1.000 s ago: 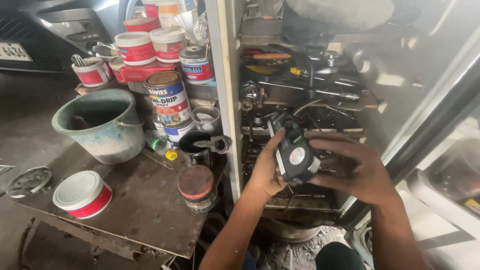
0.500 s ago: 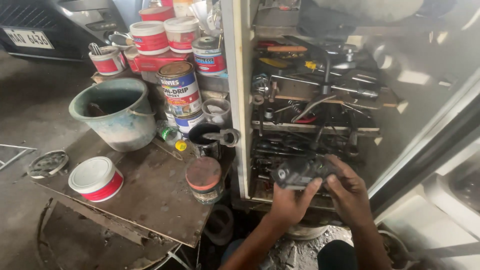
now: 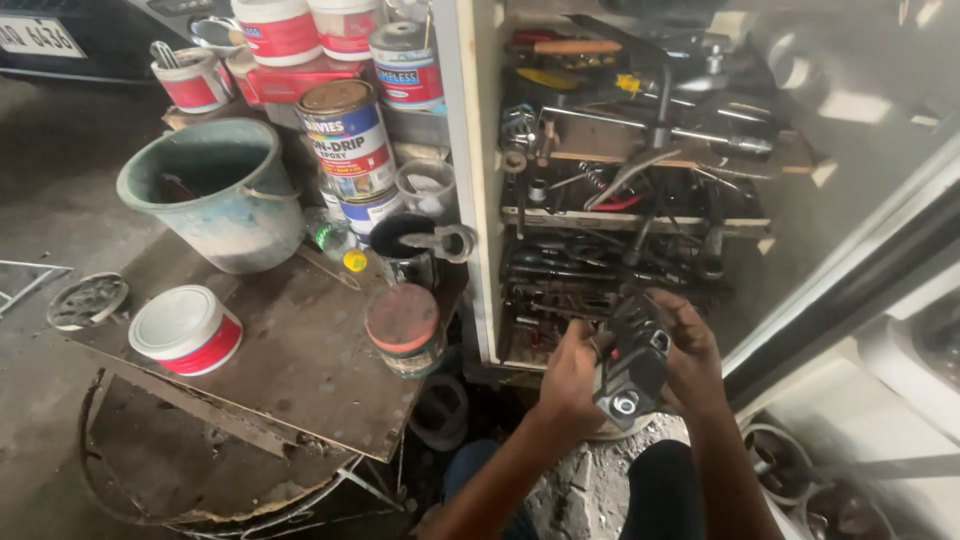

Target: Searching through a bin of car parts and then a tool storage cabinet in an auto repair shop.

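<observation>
Both hands meet low in the view, in front of the bottom shelf of an open white tool cabinet [image 3: 470,150], and together grip a dark, angular metal part with a round silver fitting [image 3: 632,362] at its lower end. The left hand [image 3: 568,378] wraps its fingers around the part's left edge, forearm rising from the lower middle of the view. The right hand [image 3: 692,352] closes over the part's right and upper side, fingers curled across the top, its forearm coming up from the bottom right. The part sits tilted between the two palms, held clear of the shelf.

Just beyond the hands, the cabinet shelves are crowded with wrenches, pliers and other steel tools [image 3: 640,200]. To the left of the left hand stands a rusty metal tabletop [image 3: 290,360]. Nearest on it is a small jar with a rust-coloured lid [image 3: 403,325], then a black mug [image 3: 405,250], a stack of blue-labelled paint cans [image 3: 350,150], a dirty green plastic bucket [image 3: 215,190] and, farthest left, a red tub with a white lid [image 3: 185,328].
</observation>
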